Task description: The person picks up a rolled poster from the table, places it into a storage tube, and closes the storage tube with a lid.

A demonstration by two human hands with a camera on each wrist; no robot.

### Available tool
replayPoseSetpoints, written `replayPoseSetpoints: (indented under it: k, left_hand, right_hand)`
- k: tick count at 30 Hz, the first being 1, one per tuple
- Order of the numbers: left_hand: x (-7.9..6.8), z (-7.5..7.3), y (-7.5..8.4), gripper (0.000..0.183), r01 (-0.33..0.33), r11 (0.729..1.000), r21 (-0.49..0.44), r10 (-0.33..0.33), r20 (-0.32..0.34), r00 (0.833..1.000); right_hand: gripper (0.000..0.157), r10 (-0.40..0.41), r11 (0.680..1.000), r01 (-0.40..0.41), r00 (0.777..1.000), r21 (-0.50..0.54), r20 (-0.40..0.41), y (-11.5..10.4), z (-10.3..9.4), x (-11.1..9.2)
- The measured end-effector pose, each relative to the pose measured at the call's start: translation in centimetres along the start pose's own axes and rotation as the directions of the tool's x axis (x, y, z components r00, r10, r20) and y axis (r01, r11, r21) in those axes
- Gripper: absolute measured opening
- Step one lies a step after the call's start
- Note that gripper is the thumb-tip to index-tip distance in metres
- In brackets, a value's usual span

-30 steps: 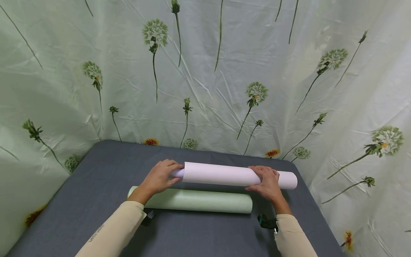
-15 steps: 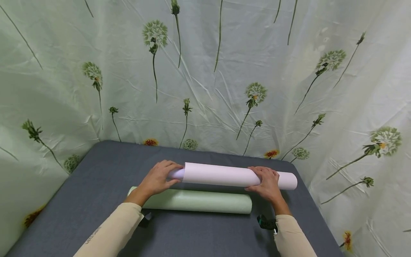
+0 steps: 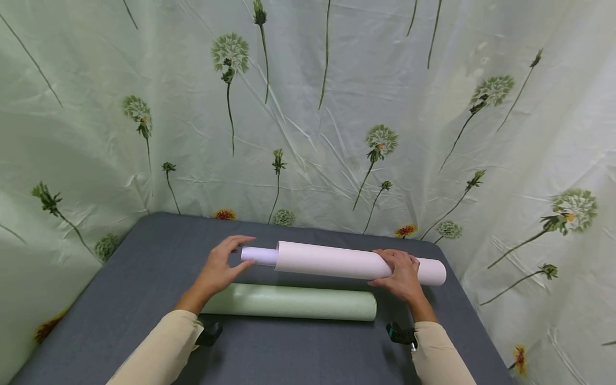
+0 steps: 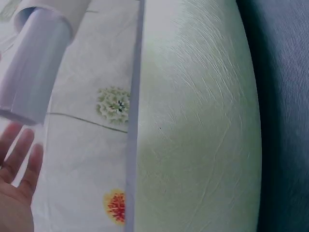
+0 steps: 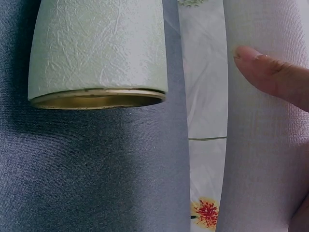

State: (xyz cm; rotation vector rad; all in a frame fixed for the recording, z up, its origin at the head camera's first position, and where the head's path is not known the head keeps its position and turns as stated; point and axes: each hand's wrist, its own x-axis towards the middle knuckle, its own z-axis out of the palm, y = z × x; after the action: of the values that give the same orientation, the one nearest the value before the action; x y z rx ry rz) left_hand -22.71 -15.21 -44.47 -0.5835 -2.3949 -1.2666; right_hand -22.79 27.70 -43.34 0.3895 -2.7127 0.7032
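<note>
My right hand (image 3: 401, 272) grips a pale pink roll (image 3: 327, 259) from above, well toward its right end; in the right wrist view the thumb (image 5: 275, 75) presses its fine-textured side. A thinner, glossy lilac roll (image 3: 260, 255) sticks out of the pink roll's left end. Beside that protruding end, my left hand (image 3: 218, 270) is spread, thumb and fingers apart. In the left wrist view, fingers (image 4: 21, 150) are below the lilac roll's open end with a gap between. Nearer to me lies a pale green embossed roll (image 3: 298, 303), its inside gold-coloured in the right wrist view.
All this is on or over a dark grey cloth-covered table (image 3: 298, 353). Behind it hangs a pale curtain (image 3: 308, 123) printed with dandelions. A black wrist device (image 3: 400, 334) shows under the right forearm, another (image 3: 209, 334) under the left.
My left hand has let go of the lilac roll and drawn back to the left. More of the lilac roll now shows outside the pink one. The right hand keeps its hold.
</note>
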Motion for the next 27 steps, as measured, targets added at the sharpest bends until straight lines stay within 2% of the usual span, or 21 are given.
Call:
replayPoseSetpoints:
  k: [3,5,7,9,14,22,27]
  left_hand:
    - [-0.3,-0.5,-0.1,0.039,0.132,0.981,-0.145,-0.137,-0.021,0.99]
    - [-0.5,-0.8,-0.1,0.037,0.205,0.949,-0.238,-0.215,-0.02,0.976]
    - [-0.6,-1.0,-0.1,0.038,0.25,0.919,-0.306,-0.265,-0.007,0.964]
    - [-0.8,-1.2,-0.2,0.04,0.28,0.899,-0.336,-0.295,0.006,0.955]
    - [-1.3,-1.6,-0.4,0.043,0.339,0.872,-0.352,-0.348,0.042,0.937]
    - [-1.4,-1.8,0.1,0.042,0.421,0.811,-0.405,-0.422,0.092,0.902]
    - [-1.4,-1.7,0.2,0.042,0.427,0.791,-0.439,-0.428,0.101,0.898]
  right_hand:
    - [0.071,0.001,1.0,-0.001,1.0,-0.003,0.003,0.0,0.0,-0.1]
    - [0.071,0.005,1.0,-0.005,1.0,0.002,0.004,0.0,0.0,-0.1]
    - [0.072,0.008,1.0,-0.008,1.0,0.005,0.003,0.0,0.0,-0.2]
    - [0.072,0.006,1.0,-0.006,1.0,0.008,0.002,0.0,0.0,-0.3]
    - [0.072,-0.006,1.0,0.006,1.0,0.002,0.001,-0.1,0.1,-0.1]
    - [0.072,0.005,1.0,-0.005,1.0,0.002,0.005,-0.2,0.1,0.1]
    - [0.072,0.012,1.0,-0.012,1.0,-0.002,0.006,-0.3,0.1,0.1]
